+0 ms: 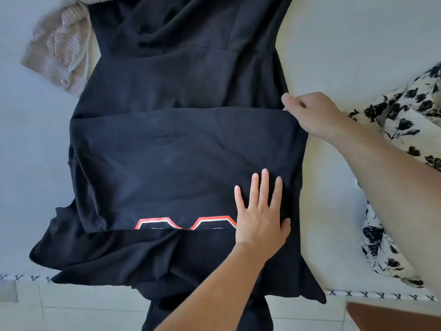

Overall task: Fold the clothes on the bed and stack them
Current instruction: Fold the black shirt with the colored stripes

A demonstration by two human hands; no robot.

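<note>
My left hand lies flat, fingers straight, pressing the near right part of the folded panel of the black shirt, just beside its red-edged print. My right hand has its grip pinched on the panel's far right corner, fingers curled round the cloth. The shirt lies spread across the bed, its near end hanging over the edge. A beige knit lies far left, a floral cloth right.
</note>
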